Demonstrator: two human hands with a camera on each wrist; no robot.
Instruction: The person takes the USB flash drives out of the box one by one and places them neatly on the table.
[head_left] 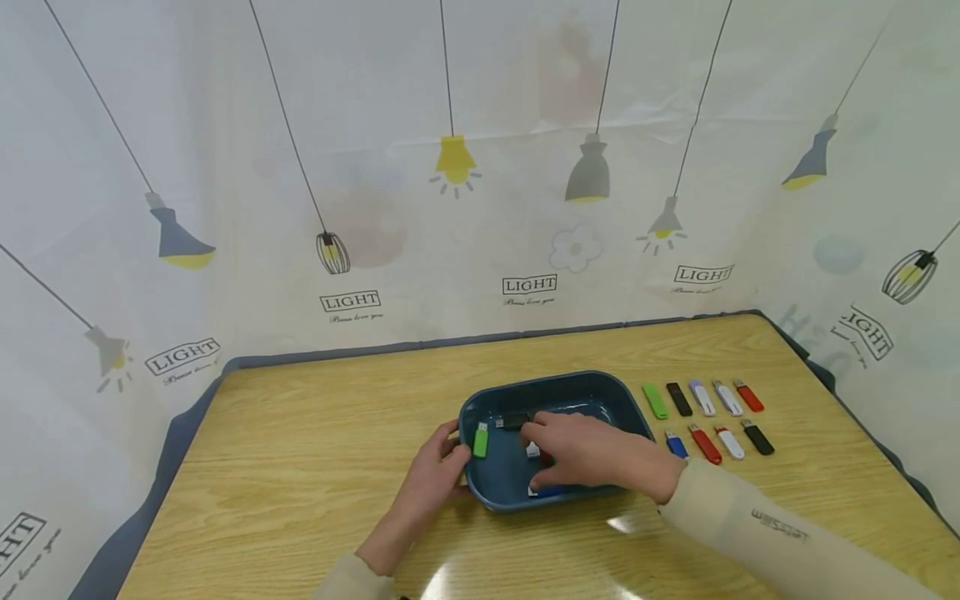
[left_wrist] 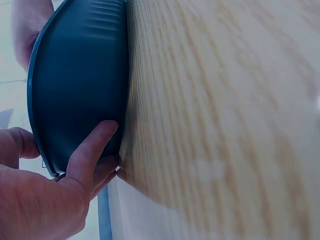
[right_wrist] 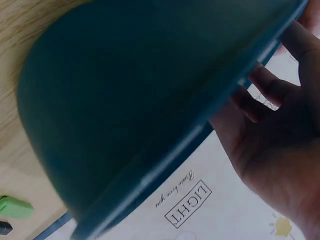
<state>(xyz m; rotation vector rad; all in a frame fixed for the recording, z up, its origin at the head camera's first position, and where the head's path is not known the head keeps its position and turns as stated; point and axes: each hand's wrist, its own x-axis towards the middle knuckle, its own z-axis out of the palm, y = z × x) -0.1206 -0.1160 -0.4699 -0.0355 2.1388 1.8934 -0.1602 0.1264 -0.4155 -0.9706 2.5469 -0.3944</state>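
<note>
A dark blue plastic basin (head_left: 501, 477) stands on the wooden table. My left hand (head_left: 431, 471) grips its left end, thumb at the rim and fingers against the outer wall (left_wrist: 75, 100). Over the basin reaches my right hand (head_left: 577, 447), thumb and fingers spread apart among USB sticks. A black USB stick (head_left: 512, 422) lies by its fingertips, and a blue one (head_left: 553, 491) is partly covered near the thumb. Between them shows part of a stick with a pale plug (head_left: 533, 450). A green USB stick (head_left: 480, 442) lies at the basin's left end. The basin wall hides the right fingertips in the right wrist view.
Right of the basin, several USB sticks lie in two rows on the table (head_left: 315, 433), among them a green one (head_left: 655, 401), a red one (head_left: 705, 444) and a black one (head_left: 757, 437). A lamp-patterned curtain (head_left: 420, 275) hangs behind the table.
</note>
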